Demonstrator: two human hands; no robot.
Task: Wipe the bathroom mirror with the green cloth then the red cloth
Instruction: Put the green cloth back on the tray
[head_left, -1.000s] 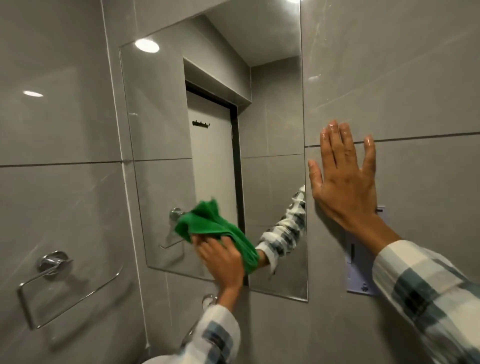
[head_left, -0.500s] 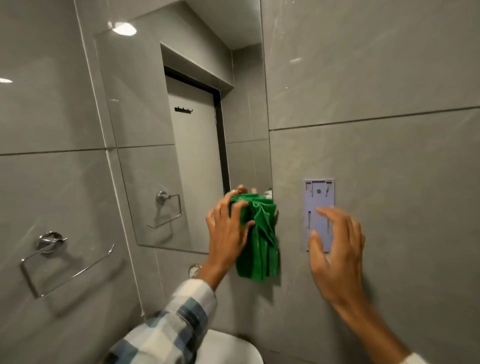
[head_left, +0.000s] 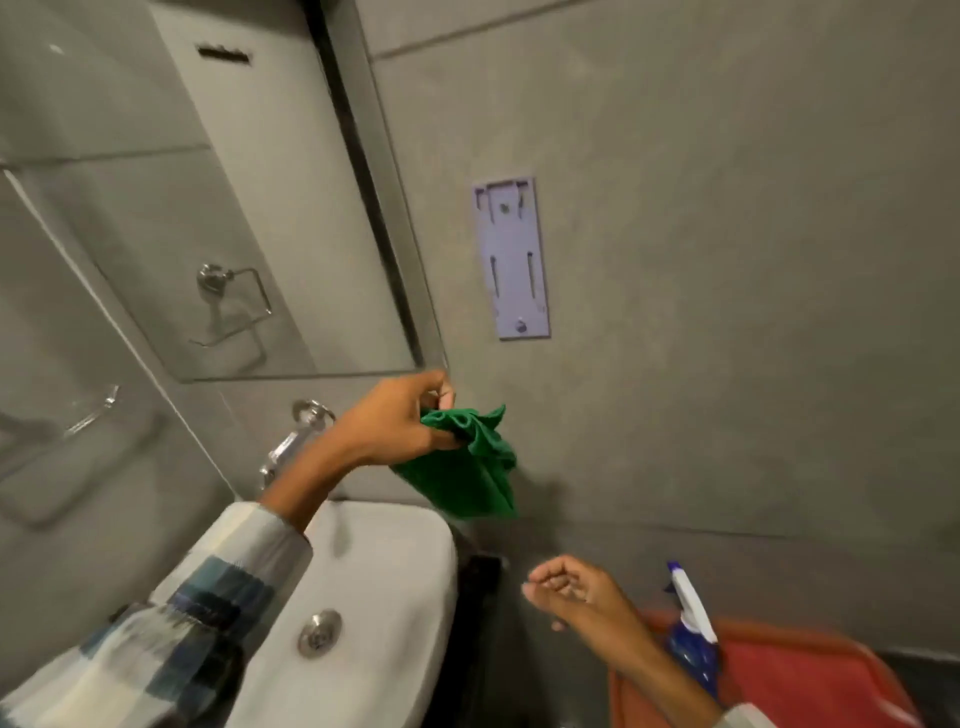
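My left hand (head_left: 400, 415) pinches the green cloth (head_left: 467, 467), which hangs bunched in front of the grey wall, just below the mirror's lower right corner. The mirror (head_left: 223, 208) fills the upper left, tilted in view. My right hand (head_left: 571, 587) hovers lower right with loosely curled fingers and nothing in it. Below it lies something red (head_left: 810, 675), a tub or the red cloth; I cannot tell which. A blue spray bottle (head_left: 691, 634) stands at its edge.
A white basin (head_left: 395, 571) with a metal drain sits under my left arm, and a chrome tap (head_left: 296, 436) is on the wall behind it. A pale purple bracket (head_left: 511, 260) is fixed to the wall. A towel ring (head_left: 88, 410) hangs at left.
My left hand has taken the green cloth off the mirror and down to the right. My right hand has dropped from the wall toward the red thing. The view has tipped downward.
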